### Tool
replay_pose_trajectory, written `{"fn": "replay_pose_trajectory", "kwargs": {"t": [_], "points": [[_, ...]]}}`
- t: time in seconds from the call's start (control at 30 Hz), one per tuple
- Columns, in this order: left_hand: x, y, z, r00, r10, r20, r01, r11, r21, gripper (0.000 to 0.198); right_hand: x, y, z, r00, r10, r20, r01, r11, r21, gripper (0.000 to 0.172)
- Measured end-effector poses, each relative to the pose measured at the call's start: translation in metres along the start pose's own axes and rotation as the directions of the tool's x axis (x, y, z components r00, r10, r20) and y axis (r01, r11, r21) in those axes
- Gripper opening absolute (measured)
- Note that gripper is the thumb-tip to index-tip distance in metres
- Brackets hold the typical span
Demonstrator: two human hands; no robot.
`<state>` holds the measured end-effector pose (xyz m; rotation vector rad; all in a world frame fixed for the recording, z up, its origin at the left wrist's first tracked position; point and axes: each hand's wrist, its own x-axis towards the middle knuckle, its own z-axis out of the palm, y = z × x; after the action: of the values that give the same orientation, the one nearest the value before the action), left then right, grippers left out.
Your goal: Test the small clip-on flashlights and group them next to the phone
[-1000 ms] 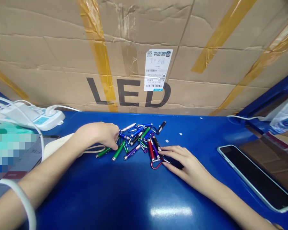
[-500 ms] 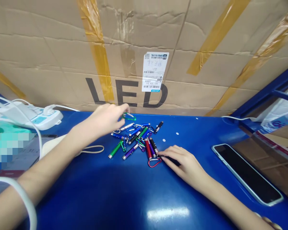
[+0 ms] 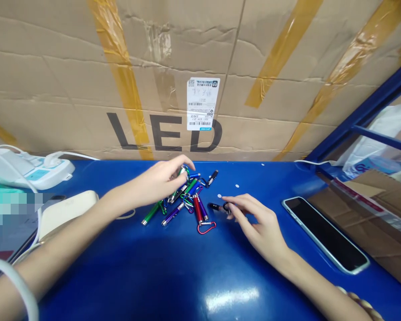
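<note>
Keychain lights point(image 3: 183, 203) lie in a messy pile in the middle of a blue table point(image 3: 120, 272). They are small sticks in green, purple, red, blue and black, and they have loop clips on them. The left hand point(image 3: 160, 180) is over the top of the pile. Its fingers curl in and grab a green clip point(image 3: 183, 171), and they hide part of it. The right hand point(image 3: 260, 225) is just to the right of the pile. Its thumb and first finger pinch a small black light point(image 3: 216, 207), which is a little apart from the pile. A red light point(image 3: 197, 208) with a red clip point(image 3: 206, 228) lies at the near edge of the pile. A white band point(image 3: 13, 285) circles the left arm, and a string of beads point(image 3: 357, 305) circles the right wrist.

A white power strip point(image 3: 30, 171) sits on the table at the far left. A black phone point(image 3: 325, 234) lies on the right. Behind the table stands a big brown box point(image 3: 70, 89) with the word LED on it.
</note>
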<state>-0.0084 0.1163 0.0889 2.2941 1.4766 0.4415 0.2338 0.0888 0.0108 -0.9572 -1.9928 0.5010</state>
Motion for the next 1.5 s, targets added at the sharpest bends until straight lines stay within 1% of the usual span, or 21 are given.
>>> {"fn": "replay_pose_trajectory", "kwargs": {"t": [0.07, 0.13, 0.23, 0.33, 0.4, 0.5, 0.63, 0.7, 0.83, 0.9, 1.03, 1.13, 1.23, 1.3, 1.37, 1.5], "points": [[0.000, 0.005, 0.009, 0.995, 0.042, 0.086, -0.031, 0.991, -0.130, 0.024, 0.000, -0.002, 0.001, 1.000, 0.027, 0.009, -0.028, 0.999, 0.039, 0.020], [0.001, 0.007, 0.017, 0.988, 0.073, 0.139, -0.047, 0.981, -0.187, 0.021, -0.001, -0.002, 0.004, 0.999, 0.021, 0.048, -0.023, 0.999, 0.048, 0.019], [0.004, 0.001, 0.025, 0.983, 0.117, 0.138, -0.074, 0.958, -0.279, 0.022, -0.003, 0.003, 0.007, 0.992, -0.022, 0.122, 0.017, 0.999, 0.039, 0.018], [0.007, -0.006, 0.027, 0.983, 0.130, 0.126, -0.077, 0.931, -0.356, 0.025, -0.005, 0.009, 0.010, 0.979, -0.043, 0.200, 0.041, 0.999, 0.013, 0.017], [0.008, -0.008, 0.027, 0.982, 0.124, 0.142, -0.066, 0.931, -0.360, 0.024, -0.006, 0.011, 0.010, 0.972, -0.037, 0.232, 0.042, 0.999, -0.018, 0.018], [0.007, -0.008, 0.029, 0.980, 0.119, 0.159, -0.061, 0.943, -0.327, 0.022, -0.004, 0.011, 0.009, 0.975, -0.013, 0.223, 0.030, 0.997, -0.072, 0.018], [0.007, -0.007, 0.036, 0.974, 0.189, 0.124, -0.140, 0.935, -0.327, 0.020, -0.002, 0.011, 0.010, 0.982, 0.019, 0.185, -0.001, 0.995, -0.097, 0.019], [0.007, -0.006, 0.039, 0.969, 0.222, 0.112, -0.172, 0.923, -0.344, 0.022, -0.003, 0.012, 0.011, 0.980, 0.038, 0.195, -0.020, 0.995, -0.096, 0.020], [0.006, 0.000, 0.042, 0.962, 0.215, 0.170, -0.138, 0.916, -0.378, 0.026, -0.005, 0.014, 0.013, 0.966, 0.056, 0.253, -0.037, 0.996, -0.079, 0.021], [0.006, 0.000, 0.041, 0.964, 0.213, 0.161, -0.151, 0.933, -0.327, 0.028, -0.006, 0.014, 0.013, 0.964, 0.042, 0.264, -0.026, 0.998, -0.062, 0.021], [0.007, -0.012, 0.039, 0.976, 0.209, 0.057, -0.204, 0.976, -0.080, 0.031, -0.005, 0.014, 0.012, 0.966, 0.044, 0.257, -0.024, 0.997, -0.080, 0.021], [0.009, -0.021, 0.034, 0.983, 0.184, 0.010, -0.185, 0.981, 0.059, 0.036, -0.005, 0.014, 0.011, 0.962, 0.071, 0.265, -0.044, 0.994, -0.104, 0.020], [0.009, -0.023, 0.026, 0.989, 0.148, -0.030, -0.140, 0.974, 0.180, 0.036, -0.005, 0.015, 0.011, 0.956, 0.082, 0.282, -0.054, 0.993, -0.105, 0.020], [0.009, -0.024, 0.022, 0.992, 0.125, -0.032, -0.114, 0.966, 0.234, 0.035, -0.005, 0.014, 0.011, 0.954, 0.076, 0.290, -0.048, 0.994, -0.102, 0.020], [0.011, -0.027, 0.021, 0.993, 0.119, -0.006, -0.112, 0.948, 0.297, 0.034, -0.005, 0.014, 0.012, 0.955, 0.065, 0.289, -0.038, 0.995, -0.097, 0.021], [0.017, -0.038, 0.025, 0.992, 0.125, 0.023, -0.123, 0.896, 0.427, 0.040, -0.005, 0.014, 0.012, 0.957, 0.047, 0.288, -0.020, 0.995, -0.098, 0.021]]}}
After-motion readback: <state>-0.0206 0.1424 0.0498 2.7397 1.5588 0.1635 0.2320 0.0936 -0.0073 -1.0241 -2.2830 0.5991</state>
